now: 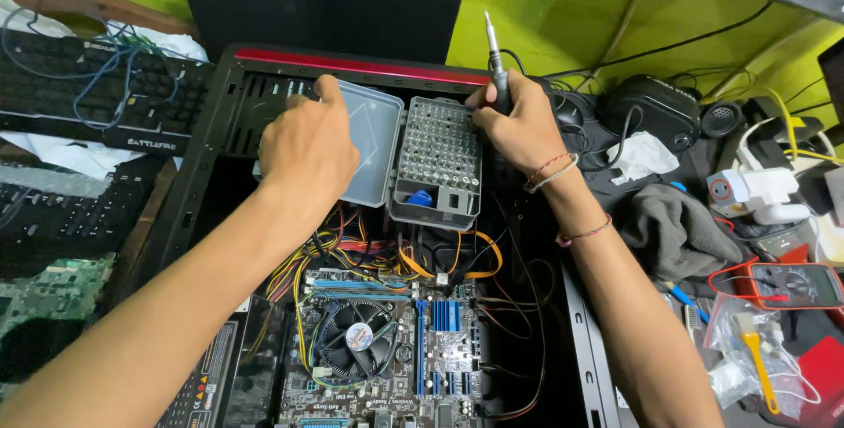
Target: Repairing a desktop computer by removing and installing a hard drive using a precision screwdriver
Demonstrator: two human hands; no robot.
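Observation:
My left hand (308,148) rests on the clear plastic lid (374,134) of an open screwdriver bit case, fingers curled over its far edge. The grey bit tray (437,157), full of several bits, lies beside the lid on the open computer case (230,103). My right hand (517,122) is at the tray's far right corner and grips a slim screwdriver (496,57) that points upward. Below both hands lies the motherboard (387,349) with its round cooler fan (355,337) and a tangle of coloured cables (369,252).
A black keyboard (97,98) with blue wire lies at left, with circuit boards below it. At right are a grey cloth (673,230), a black speaker (655,112), a white adapter (756,195), a red multimeter (787,286) and a yellow-handled brush (760,366).

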